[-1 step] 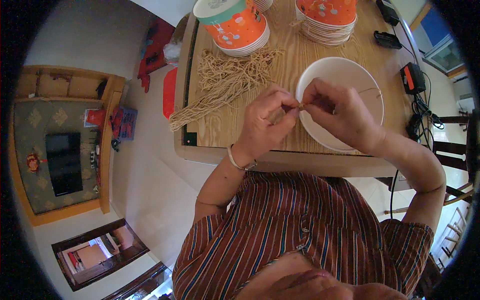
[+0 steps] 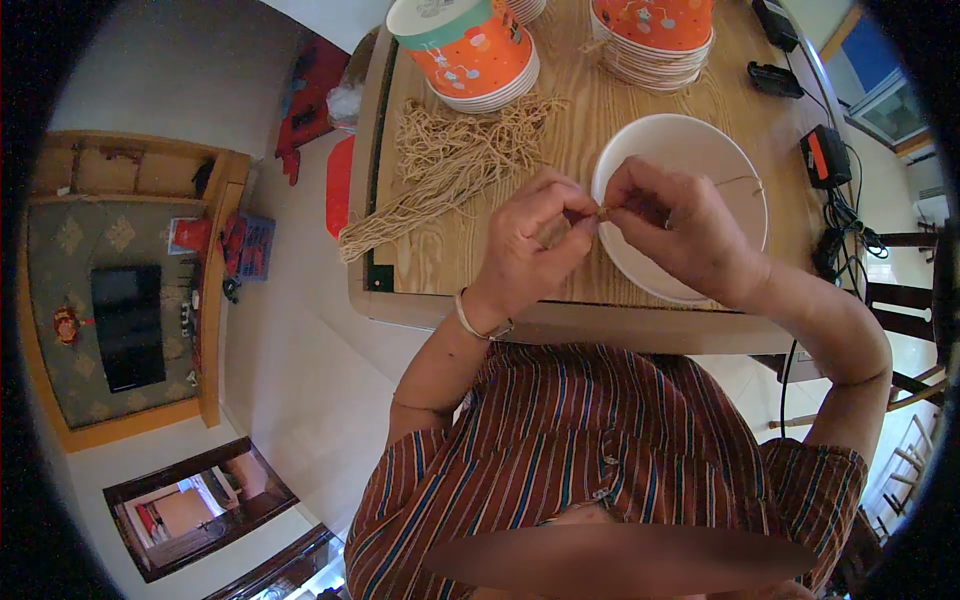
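Note:
A round white paper bucket (image 2: pixel 690 140) stands open side up near the table's front edge. A piece of tan twine (image 2: pixel 738 180) shows at its right rim and runs inside behind my right hand. At the left rim my left hand (image 2: pixel 535 238) is closed in a pinch on a small bit of the twine. Facing it, with fingertips nearly touching, my right hand (image 2: pixel 695 230) pinches the same twine from over the bucket's opening. The fingers cover most of what is held. To the left lies a loose bundle of cut twine (image 2: pixel 450 165).
Orange paper buckets stand stacked at the back left (image 2: pixel 470 65) and back middle (image 2: pixel 655 40), the latter with twine at its rims. Along the table's right side are a black-and-orange box (image 2: pixel 825 157), a black holder (image 2: pixel 775 80) and tangled black cables (image 2: pixel 845 240).

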Demonstrator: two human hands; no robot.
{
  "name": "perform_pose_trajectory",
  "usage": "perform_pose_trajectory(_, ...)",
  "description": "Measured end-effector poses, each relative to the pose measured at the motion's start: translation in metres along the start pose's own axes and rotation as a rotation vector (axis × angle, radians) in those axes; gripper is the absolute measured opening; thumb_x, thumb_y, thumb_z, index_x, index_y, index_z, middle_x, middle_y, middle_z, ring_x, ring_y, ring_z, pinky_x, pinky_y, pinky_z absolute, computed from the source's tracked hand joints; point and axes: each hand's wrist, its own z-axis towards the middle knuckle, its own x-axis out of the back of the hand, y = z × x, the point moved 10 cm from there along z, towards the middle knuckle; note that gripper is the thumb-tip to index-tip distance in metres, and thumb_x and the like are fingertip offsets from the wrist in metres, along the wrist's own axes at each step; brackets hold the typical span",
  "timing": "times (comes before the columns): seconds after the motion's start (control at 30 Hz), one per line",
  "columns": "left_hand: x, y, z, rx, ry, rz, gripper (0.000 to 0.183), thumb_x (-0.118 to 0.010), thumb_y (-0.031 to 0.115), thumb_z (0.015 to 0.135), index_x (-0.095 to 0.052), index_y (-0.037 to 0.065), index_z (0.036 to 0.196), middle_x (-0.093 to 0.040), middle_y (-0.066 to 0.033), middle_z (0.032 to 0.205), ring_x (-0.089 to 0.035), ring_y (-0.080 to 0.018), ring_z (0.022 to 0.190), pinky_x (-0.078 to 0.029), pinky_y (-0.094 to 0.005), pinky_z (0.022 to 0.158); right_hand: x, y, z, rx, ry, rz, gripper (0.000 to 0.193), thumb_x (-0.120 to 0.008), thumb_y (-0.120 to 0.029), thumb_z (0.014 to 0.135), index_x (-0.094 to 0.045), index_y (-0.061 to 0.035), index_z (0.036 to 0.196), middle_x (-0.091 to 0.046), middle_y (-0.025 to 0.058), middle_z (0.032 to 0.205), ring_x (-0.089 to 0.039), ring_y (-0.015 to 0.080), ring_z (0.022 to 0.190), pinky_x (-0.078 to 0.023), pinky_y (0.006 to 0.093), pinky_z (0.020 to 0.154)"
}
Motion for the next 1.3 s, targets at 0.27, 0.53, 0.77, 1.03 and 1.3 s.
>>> perform_pose_trajectory(0.27, -0.001, 0.003, 0.003, -0.006, -0.061, 0.014, 0.012, -0.066, -0.004, 0.077, -0.064, 0.000, 0.088, -0.059, -0.0075, 0.085, -0.061, -0.0166, 0.075, -0.051, -0.0278, 0.070, 0.003, 0.001, 0.002, -0.011, 0.043, -0.016, 0.011, -0.065, -0.004, 0.083, -0.059, -0.0010, 0.091, -0.063, 0.0100, 0.075, -0.059, 0.0131, 0.066, -0.050, 0.0298, 0.062)
perform_pose_trajectory(0.53, 0.000, 0.003, 0.005, 0.029, -0.079, 0.008, 0.011, -0.067, -0.004, 0.077, -0.064, 0.000, 0.087, -0.059, -0.0073, 0.085, -0.061, -0.0159, 0.077, -0.050, -0.0274, 0.071, 0.006, -0.019, 0.001, 0.150, 0.078, -0.131, 0.015, -0.064, -0.002, 0.081, -0.058, -0.0014, 0.094, -0.059, 0.0127, 0.077, -0.064, 0.0236, 0.066, -0.050, 0.0361, 0.059)
perform_pose_trajectory(0.77, 0.001, 0.003, 0.005, 0.043, -0.066, -0.024, 0.012, -0.067, -0.004, 0.076, -0.065, -0.001, 0.087, -0.060, -0.0074, 0.083, -0.061, -0.0164, 0.076, -0.050, -0.0278, 0.070, 0.003, -0.023, -0.003, 0.250, 0.076, -0.249, 0.011, -0.064, -0.003, 0.080, -0.057, -0.0001, 0.088, -0.060, 0.0153, 0.078, -0.063, 0.0267, 0.066, -0.049, 0.0364, 0.059)
perform_pose_trajectory(1.03, 0.001, 0.009, 0.001, -0.007, -0.015, 0.072, 0.010, -0.067, -0.005, 0.077, -0.062, 0.001, 0.084, -0.059, -0.0073, 0.082, -0.060, -0.0183, 0.076, -0.049, -0.0283, 0.069, -0.011, 0.032, 0.002, -0.371, -0.204, 0.250, 0.015, -0.067, -0.016, 0.086, -0.065, -0.0013, 0.086, -0.058, -0.0012, 0.066, -0.050, 0.0068, 0.054, -0.042, 0.0260, 0.046)
perform_pose_trajectory(1.3, 0.001, -0.003, -0.002, 0.067, -0.014, -0.032, 0.008, -0.066, -0.003, 0.080, -0.061, 0.001, 0.086, -0.057, -0.0038, 0.083, -0.058, -0.0131, 0.077, -0.048, -0.0269, 0.069, -0.014, 0.038, 0.002, -0.419, -0.250, 0.350, 0.009, -0.065, -0.013, 0.087, -0.064, -0.0043, 0.086, -0.057, -0.0030, 0.069, -0.048, 0.0035, 0.053, -0.039, 0.0204, 0.045)
